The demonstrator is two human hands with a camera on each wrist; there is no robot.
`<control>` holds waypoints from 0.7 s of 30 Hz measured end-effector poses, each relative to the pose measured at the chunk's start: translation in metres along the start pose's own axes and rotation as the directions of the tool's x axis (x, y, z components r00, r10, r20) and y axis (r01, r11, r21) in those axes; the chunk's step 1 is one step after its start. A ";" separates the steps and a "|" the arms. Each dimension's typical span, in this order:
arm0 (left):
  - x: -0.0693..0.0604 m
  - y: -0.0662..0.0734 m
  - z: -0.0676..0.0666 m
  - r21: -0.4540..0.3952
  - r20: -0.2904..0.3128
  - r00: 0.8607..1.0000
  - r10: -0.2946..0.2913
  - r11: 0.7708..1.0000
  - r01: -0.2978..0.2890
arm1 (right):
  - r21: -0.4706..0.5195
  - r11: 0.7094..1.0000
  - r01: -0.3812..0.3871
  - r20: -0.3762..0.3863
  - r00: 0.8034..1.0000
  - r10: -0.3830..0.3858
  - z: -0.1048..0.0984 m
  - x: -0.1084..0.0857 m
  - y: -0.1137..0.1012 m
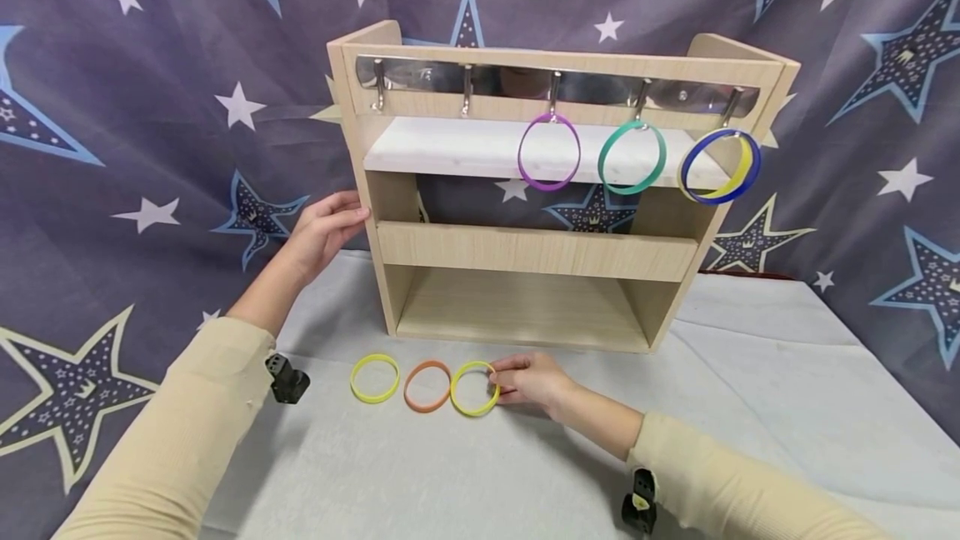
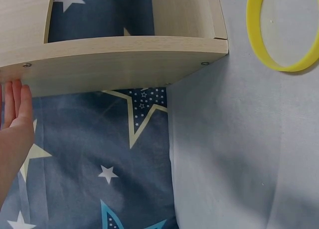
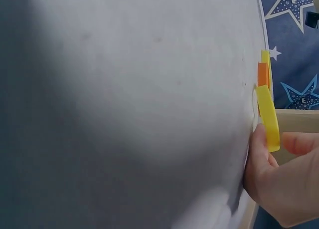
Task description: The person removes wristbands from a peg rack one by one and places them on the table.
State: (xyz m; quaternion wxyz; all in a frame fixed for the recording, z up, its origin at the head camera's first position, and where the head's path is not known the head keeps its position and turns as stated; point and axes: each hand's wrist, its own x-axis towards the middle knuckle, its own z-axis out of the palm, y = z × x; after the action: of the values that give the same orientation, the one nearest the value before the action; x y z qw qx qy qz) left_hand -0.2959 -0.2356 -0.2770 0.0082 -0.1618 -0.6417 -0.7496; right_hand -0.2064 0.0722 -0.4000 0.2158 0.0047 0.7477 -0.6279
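My right hand (image 1: 534,382) pinches the near yellow wristband (image 1: 475,414) at its right edge, just above the cloth. The right wrist view has this yellow wristband (image 3: 268,116) tilted between the thumb and fingers of the right hand (image 3: 284,181). Left of it lie an orange wristband (image 1: 427,409) and another yellow wristband (image 1: 375,398). With fingers straight, my left hand (image 1: 322,236) rests against the left side of a wooden shelf (image 1: 536,247); the left wrist view gives the left hand (image 2: 17,114) at that side panel. Purple (image 1: 550,186), green (image 1: 632,189), blue and yellow wristbands hang on hooks.
A metal rail (image 1: 517,82) with several hooks spans the shelf's top; its two left hooks carry nothing. The shelf stands on a table under a pale cloth (image 1: 375,473). A star-patterned curtain (image 1: 187,48) hangs behind.
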 end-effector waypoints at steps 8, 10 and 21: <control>0.001 0.001 0.000 0.008 -0.001 1.000 0.000 1.000 0.000 | -0.073 0.997 0.028 -0.009 1.000 -0.029 -0.006 0.001 -0.001; 0.001 0.001 0.000 0.015 -0.001 1.000 0.000 1.000 0.000 | -0.078 0.996 0.038 -0.007 0.999 -0.039 -0.007 0.001 -0.002; 0.001 -0.001 -0.002 0.004 0.004 1.000 -0.004 1.000 0.004 | -0.079 0.995 0.060 0.030 0.998 -0.058 -0.010 0.001 -0.003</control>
State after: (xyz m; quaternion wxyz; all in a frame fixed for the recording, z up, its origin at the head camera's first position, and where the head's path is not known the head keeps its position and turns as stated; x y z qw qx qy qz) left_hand -0.2981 -0.2370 -0.2783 0.0057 -0.1622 -0.6435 -0.7481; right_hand -0.2115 0.0807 -0.3968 0.2074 -0.0347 0.7691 -0.6036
